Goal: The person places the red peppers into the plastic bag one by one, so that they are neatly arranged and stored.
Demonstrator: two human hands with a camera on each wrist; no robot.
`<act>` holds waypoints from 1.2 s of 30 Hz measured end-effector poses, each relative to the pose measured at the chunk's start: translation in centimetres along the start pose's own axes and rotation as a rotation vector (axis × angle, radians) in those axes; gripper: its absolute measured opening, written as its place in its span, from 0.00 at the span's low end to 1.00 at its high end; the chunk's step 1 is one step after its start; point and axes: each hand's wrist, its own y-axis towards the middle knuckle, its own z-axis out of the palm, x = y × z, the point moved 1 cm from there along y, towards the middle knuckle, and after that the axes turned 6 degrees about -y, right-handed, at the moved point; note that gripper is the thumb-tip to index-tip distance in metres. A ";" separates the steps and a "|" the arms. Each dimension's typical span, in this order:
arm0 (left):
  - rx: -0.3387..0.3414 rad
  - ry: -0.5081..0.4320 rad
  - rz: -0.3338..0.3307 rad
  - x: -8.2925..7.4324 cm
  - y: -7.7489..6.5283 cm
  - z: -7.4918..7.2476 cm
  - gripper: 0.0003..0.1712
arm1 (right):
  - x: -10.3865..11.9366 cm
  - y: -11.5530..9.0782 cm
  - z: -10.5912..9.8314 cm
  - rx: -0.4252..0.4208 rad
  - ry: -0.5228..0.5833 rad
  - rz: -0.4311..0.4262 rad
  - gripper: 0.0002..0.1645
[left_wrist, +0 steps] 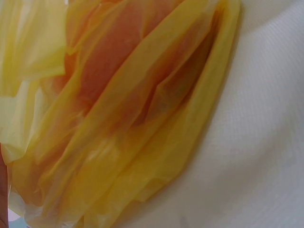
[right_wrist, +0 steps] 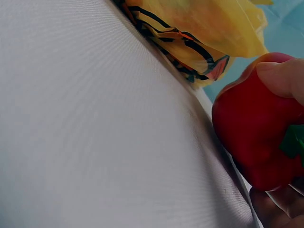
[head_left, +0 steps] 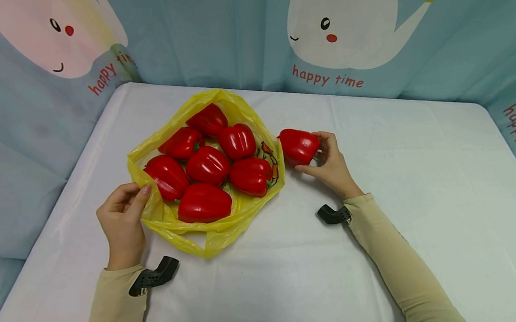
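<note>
A yellow plastic bag (head_left: 244, 225) lies spread open on the table with several red bell peppers (head_left: 207, 166) inside. My left hand (head_left: 124, 221) pinches the bag's left rim between thumb and fingers. In the left wrist view the folded side of the bag (left_wrist: 142, 156) fills much of the picture, and that hand is almost wholly out of sight. Just outside the bag's right edge, my right hand (head_left: 330, 164) grips one red bell pepper (head_left: 298, 146) by its stem end. The right wrist view shows this pepper (right_wrist: 251, 118), its green stem facing the palm.
A white cloth covers the table (head_left: 416, 172). Behind it hangs a blue curtain (head_left: 216, 36) with printed whales and lettering. Black wrist cameras (head_left: 159, 273) are worn at both sleeves. One bag handle loop droops toward the near side.
</note>
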 end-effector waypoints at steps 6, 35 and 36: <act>0.001 -0.006 0.000 0.0 0.0 0.0 0.03 | 0.2 -0.1 -0.1 -0.038 -0.010 -0.007 0.47; 0.009 -0.060 0.006 -0.1 0.0 0.1 0.02 | 1.5 -0.6 -0.6 -0.193 0.068 -0.094 0.40; 0.011 -0.066 0.006 -0.1 0.0 0.1 0.02 | 1.6 -0.6 -0.7 -0.200 0.080 -0.098 0.39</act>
